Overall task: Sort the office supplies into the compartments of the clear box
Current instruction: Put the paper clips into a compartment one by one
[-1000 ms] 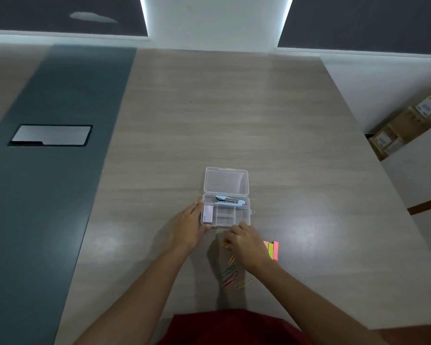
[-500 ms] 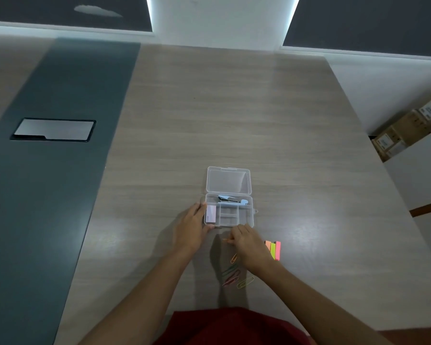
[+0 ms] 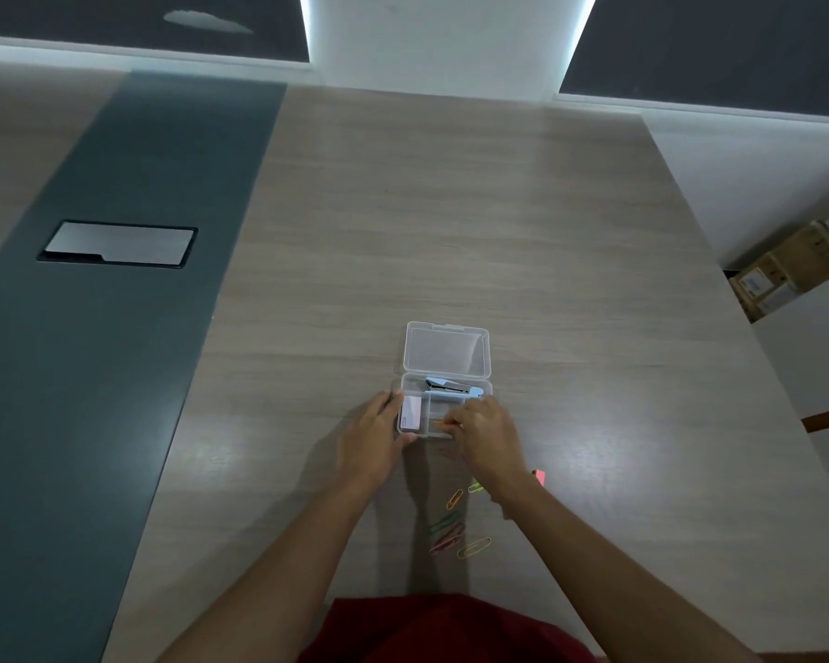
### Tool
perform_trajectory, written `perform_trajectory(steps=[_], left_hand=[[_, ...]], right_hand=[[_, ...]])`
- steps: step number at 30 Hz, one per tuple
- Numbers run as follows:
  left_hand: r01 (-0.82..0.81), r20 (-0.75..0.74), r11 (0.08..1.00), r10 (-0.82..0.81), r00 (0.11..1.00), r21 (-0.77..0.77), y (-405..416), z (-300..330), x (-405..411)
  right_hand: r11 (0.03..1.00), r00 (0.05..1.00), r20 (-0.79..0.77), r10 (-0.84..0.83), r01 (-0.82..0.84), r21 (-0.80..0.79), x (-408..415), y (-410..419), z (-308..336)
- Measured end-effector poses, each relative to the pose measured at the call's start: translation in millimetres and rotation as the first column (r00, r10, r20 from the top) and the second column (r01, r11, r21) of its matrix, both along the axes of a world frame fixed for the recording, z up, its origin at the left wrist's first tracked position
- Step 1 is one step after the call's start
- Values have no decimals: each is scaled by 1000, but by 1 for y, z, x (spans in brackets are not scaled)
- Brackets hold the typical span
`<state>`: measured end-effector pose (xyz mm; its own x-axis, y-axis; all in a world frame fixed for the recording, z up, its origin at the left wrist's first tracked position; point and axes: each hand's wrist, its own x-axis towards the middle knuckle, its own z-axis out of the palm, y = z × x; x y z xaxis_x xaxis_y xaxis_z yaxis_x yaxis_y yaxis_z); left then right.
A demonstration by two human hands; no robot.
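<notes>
Honestly those paper clips (image 3: 453, 528) lying just behind the right hand (image 3: 486, 435) look light, thin and slippery, so fingertip-pinching one by its long sides, like the orange clip (image 3: 439, 423) it holds over the clear box (image 3: 446, 409) that the left hand (image 3: 372, 440) grips, seems smartest.

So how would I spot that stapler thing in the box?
Find the clear box with its lid flat open on the wooden table. The stapler lies in the long compartment nearest the lid, silvery-blue and dark, unlike the pale pad in the left compartment.
</notes>
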<state>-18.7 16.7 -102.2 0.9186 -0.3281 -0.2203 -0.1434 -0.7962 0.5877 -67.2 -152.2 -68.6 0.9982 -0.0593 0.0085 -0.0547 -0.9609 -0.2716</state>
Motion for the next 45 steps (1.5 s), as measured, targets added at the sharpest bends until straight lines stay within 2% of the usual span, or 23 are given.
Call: perform_trajectory(steps=[4, 9, 20, 29, 33, 37, 45], left_hand=[[-2, -1, 1000, 2, 1000, 5, 0, -1, -1], [-4, 14, 1000, 3, 1000, 21, 0, -1, -2], [-10, 2, 1000, 10, 1000, -6, -2, 0, -4], [-15, -9, 1000, 15, 1000, -8, -2, 0, -5], [-17, -4, 1000, 17, 1000, -13, -2, 0, -5], [-30, -1, 999, 30, 1000, -42, -3, 0, -5], [-39, -9, 998, 39, 999, -56, -3, -2, -4]], right_hand=[[999, 998, 35, 48, -48, -10, -5, -2, 4], [995, 994, 105, -25, 15, 98, -22, -9, -6], [998, 983, -179, -26, 35, 44, -45, 15, -16], [998, 934, -352, 61, -62, 9, -51, 19, -23], [998, 956, -285, 62, -53, 41, -44, 16, -12], [998, 985, -168, -46, 54, 43, -15, 5, 4], [1000, 996, -92, -15, 14, -16, -2, -3, 4]])
